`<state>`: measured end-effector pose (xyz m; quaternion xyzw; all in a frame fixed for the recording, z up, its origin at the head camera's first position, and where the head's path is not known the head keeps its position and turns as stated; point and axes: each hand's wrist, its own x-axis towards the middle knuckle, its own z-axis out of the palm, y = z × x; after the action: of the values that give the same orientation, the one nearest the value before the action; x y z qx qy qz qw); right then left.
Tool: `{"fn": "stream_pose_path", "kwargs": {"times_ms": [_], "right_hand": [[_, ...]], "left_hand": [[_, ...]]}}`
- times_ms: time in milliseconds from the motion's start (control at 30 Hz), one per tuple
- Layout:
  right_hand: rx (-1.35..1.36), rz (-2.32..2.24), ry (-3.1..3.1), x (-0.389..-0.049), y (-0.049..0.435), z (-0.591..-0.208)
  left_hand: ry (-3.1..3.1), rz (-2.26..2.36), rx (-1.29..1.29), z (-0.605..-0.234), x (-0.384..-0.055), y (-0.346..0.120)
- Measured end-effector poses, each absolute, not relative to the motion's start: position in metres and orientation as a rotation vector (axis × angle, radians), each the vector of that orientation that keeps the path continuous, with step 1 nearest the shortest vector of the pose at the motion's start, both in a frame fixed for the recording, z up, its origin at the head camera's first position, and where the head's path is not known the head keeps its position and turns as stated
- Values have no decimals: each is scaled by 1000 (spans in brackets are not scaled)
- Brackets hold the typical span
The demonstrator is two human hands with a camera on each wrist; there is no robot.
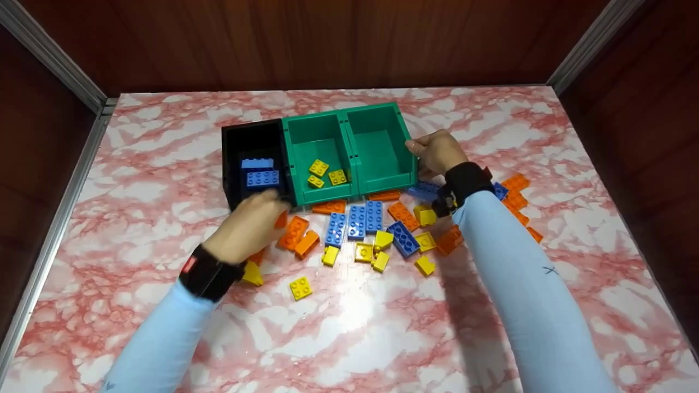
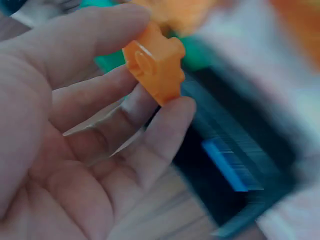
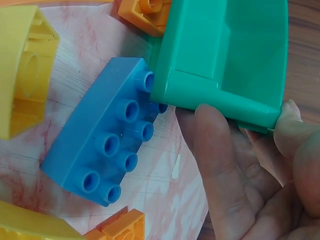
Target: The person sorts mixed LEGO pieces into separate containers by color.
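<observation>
My left hand [image 1: 248,226] pinches an orange toy building brick [image 2: 157,62] between thumb and fingers, beside the front of the black bin [image 1: 253,130]; it is blurred in the head view. Two blue bricks [image 1: 262,178] lie inside that bin. Adjoining it are a green bin [image 1: 315,120] with three small yellow bricks [image 1: 337,177] and another green bin [image 1: 377,144] with nothing inside. My right hand [image 1: 441,153] holds the outer right side of this last bin, its thumb at the rim. Below those fingers lies a blue brick [image 3: 107,127] on the table.
Blue bricks [image 1: 357,222], orange bricks [image 1: 403,215] and yellow bricks [image 1: 364,252] are scattered before the bins on the marbled table [image 1: 349,338]. More orange bricks [image 1: 515,191] lie right of my right wrist. Dark wood panels [image 1: 327,43] enclose the table's back and sides.
</observation>
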<state>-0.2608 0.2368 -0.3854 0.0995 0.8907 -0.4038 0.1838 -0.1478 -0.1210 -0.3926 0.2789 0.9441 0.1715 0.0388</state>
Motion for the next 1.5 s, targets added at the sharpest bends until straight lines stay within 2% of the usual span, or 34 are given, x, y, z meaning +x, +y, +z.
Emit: {"fn": "stream_pose_path", "kwargs": {"times_ms": [200,333,533,767,1100,1300,1500], "right_hand": [[294,-1127,2517,-261,240,-386],[290,-1131,2513,-261,240,-386],[267,-1150,2507,-256,235,-381],[266,-1149,2513,-261,235,-385],[275,-1117,2507,-259,236,-383],[292,-1110,2484,-258,236,-380],[290,-1121,2494,-261,237,-383]], "left_hand": [[2917,579,1146,-367,-183,-65],[2897,505,1228,-363,-214,-19],[2842,439,1197,-365,-247,25],[2797,417,1113,-376,-263,39],[2795,482,1172,-367,-248,7],[2784,532,1202,-359,-218,-37],[2688,561,1215,-374,-183,-77]]}}
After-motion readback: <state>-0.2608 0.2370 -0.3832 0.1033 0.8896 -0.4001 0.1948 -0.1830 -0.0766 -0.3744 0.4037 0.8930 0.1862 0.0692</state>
